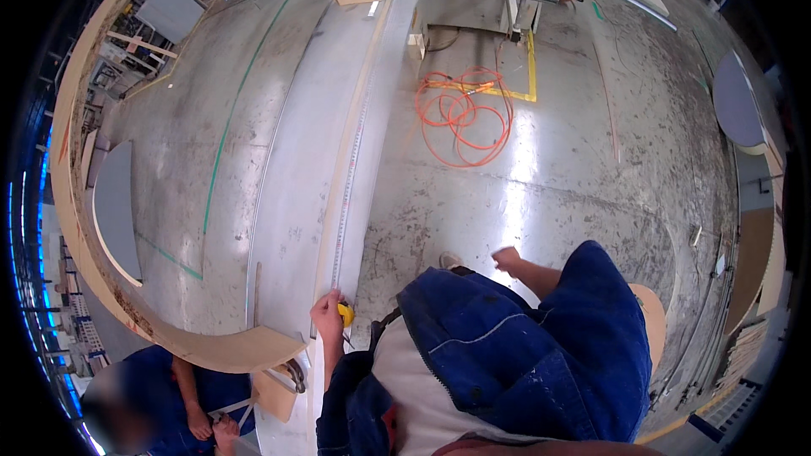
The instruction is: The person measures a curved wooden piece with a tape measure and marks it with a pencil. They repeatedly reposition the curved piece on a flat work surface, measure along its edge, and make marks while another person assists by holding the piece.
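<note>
left hand (326, 316) with fingers grasping a yellow tape measure (345, 314), blade (345, 207) along the pale desk (291, 177), right hand (507, 261) away from it, finger state unclear

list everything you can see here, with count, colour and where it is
Tape measure: 1, yellow, at the left hand
Long work surface: 1, pale grey, centre
Curved wooden piece: 1, tan, left
Rounded panels: 2, grey, far left and far right
Hose: coiled, orange, floor ahead
Floor lines: several, yellow and green
Co-worker: 1, blue clothing, lower left
Jacket: 1, blue, worn
Left hand: 1, bare, on tape measure
Right hand: 1, bare, over floor
</note>
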{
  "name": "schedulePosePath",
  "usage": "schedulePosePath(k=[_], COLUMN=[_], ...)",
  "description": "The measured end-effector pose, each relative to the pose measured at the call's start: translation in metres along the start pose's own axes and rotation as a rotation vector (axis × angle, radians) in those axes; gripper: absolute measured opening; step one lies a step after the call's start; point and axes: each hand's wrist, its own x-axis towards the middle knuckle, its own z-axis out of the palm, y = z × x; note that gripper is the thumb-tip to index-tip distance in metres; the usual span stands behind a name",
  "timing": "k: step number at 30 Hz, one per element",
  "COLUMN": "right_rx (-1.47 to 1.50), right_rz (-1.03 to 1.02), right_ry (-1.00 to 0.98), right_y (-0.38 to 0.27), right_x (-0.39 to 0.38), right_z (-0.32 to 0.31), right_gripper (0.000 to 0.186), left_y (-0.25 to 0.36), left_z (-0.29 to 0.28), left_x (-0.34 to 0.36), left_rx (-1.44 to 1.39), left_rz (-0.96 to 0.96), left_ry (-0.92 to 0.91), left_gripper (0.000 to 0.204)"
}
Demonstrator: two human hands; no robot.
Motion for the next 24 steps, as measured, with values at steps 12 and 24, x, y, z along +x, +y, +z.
schedulePosePath(k=[12, 24], right_rx=[1.537, 1.453], right_rz=[0.504, 0.466], right_ry=[0.110, 0.107], right_y=[-0.042, -0.042], right_x=[-0.003, -0.005], right_z=[-0.065, -0.074], right_gripper=[0.018, 0.022], left_y=[-0.004, -0.015], left_z=[-0.001, -0.008], left_x=[0.000, 0.007], left_rx=[0.065, 0.043], left_rz=[0.061, 0.054], left_ry=[0.087, 0.085], left_gripper=[0.029, 0.027])
